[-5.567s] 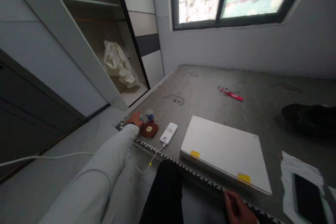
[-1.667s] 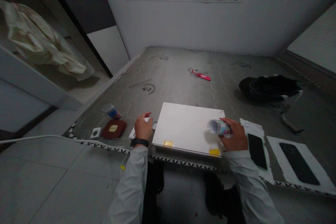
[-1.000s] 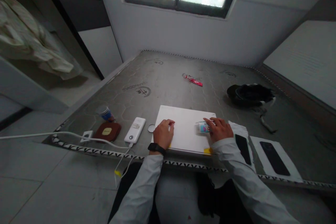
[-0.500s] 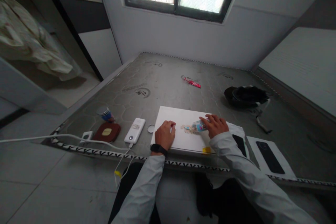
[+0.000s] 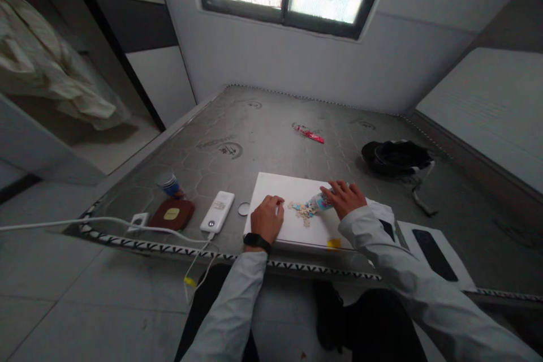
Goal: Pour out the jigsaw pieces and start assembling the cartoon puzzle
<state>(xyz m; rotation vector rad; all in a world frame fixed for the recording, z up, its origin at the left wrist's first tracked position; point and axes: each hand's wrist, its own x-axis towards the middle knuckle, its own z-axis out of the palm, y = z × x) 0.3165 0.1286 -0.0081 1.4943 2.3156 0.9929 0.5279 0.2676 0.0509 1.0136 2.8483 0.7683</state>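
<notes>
A white flat board (image 5: 292, 186) lies on the grey mattress (image 5: 271, 141) in front of me. My right hand (image 5: 345, 198) is closed around a small printed cylindrical container (image 5: 319, 202), tipped on its side with its mouth toward the left. Several small pale pieces (image 5: 301, 212) lie spilled on the board at that mouth. My left hand (image 5: 266, 218) rests curled on the board's near left part, thumb against fingers, with a black watch on its wrist. A round lid (image 5: 244, 208) lies just left of the board.
Left of the board lie a white power bank (image 5: 217, 211) with cable, a brown round case (image 5: 172, 214), a white plug (image 5: 139, 219) and a second small can (image 5: 168, 184). Two dark phones on white sheets (image 5: 428, 243), a black garment (image 5: 396, 155) and a red wrapper (image 5: 309, 133) are also there.
My right hand has tipped the container further and small pieces have spilled from it onto the board. Earlier my left hand came over from the cans at the far left.
</notes>
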